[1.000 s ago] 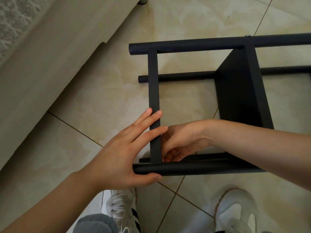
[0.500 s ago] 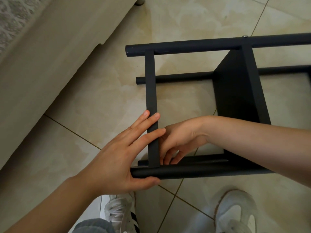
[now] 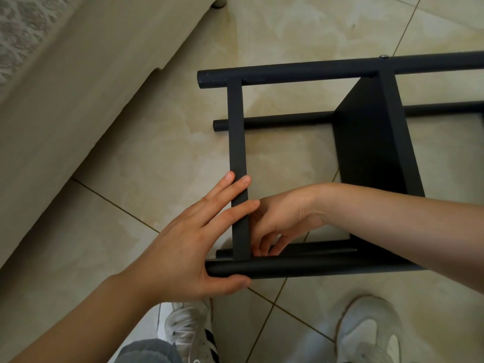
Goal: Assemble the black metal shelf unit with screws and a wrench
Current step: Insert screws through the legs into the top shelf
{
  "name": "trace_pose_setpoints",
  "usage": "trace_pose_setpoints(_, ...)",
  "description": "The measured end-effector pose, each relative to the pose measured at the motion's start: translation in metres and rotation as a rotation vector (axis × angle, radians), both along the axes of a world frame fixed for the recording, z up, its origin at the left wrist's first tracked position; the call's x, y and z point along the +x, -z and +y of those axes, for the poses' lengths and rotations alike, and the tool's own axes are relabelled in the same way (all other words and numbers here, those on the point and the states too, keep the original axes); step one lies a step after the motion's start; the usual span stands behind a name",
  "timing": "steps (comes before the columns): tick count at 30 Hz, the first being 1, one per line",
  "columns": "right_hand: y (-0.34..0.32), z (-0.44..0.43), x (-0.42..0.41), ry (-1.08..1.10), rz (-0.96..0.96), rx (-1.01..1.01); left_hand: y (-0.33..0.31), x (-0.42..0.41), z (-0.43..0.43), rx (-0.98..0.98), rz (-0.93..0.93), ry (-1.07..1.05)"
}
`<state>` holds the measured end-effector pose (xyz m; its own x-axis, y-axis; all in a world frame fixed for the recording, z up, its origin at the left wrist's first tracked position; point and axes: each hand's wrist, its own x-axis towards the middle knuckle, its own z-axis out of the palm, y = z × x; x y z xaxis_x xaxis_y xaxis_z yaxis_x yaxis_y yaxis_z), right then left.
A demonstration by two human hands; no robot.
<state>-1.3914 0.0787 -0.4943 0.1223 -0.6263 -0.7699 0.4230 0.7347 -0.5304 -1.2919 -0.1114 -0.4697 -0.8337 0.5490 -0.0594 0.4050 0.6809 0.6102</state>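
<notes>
Shelf [image 3: 366, 153] on its side on the floor [image 3: 157, 166], both hands at its near corner.

The left hand [image 3: 183, 247] lies open, 3 straight fingers [image 3: 235, 184] pressed across the crossbar [image 3: 237, 142] and the thumb stretched under the near tube [image 3: 301, 267], whose end butts into the palm. The right hand [image 3: 282, 218] reaches in from the right, wrist bent, fingers curled down behind the crossbar where it meets the tube; whether they pinch anything cannot be told. Compared with 0.5 s ago, hands and shelf keep the same places with no visible shift. 2 white shoes [image 3: 366, 331] stand just below the tube.
</notes>
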Motion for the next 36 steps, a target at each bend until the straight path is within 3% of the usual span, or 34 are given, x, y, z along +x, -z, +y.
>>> trace_pose_setpoints(10, 0.003, 0.002, 0.006, 0.064, 0.000, -0.049, -0.001, 0.000, 0.000, -0.016, 0.003, -0.002)
trace_pose_setpoints(14, 0.001, 0.010, 0.002, 0.092, -0.093, -0.066, -0.002, 0.000, 0.000, -0.005, -0.005, -0.002)
trace_pose_setpoints(19, 0.006, 0.004, 0.009, 0.077, -0.044, -0.020, -0.002, 0.000, 0.000, -0.008, -0.010, -0.003)
trace_pose_setpoints(23, 0.002, 0.009, 0.004, 0.117, -0.140, -0.076, -0.002, -0.001, 0.000, -0.007, -0.012, -0.002)
trace_pose_setpoints(29, 0.007, 0.006, 0.009, 0.071, -0.051, -0.053, -0.002, 0.000, 0.001, -0.008, -0.001, -0.002)
trace_pose_setpoints(33, 0.007, 0.010, 0.007, 0.126, -0.163, -0.113, -0.002, 0.000, 0.001, 0.004, -0.002, -0.003)
trace_pose_setpoints(36, 0.009, 0.010, 0.007, 0.119, -0.137, -0.087, -0.002, 0.000, 0.001, -0.001, -0.003, -0.003)
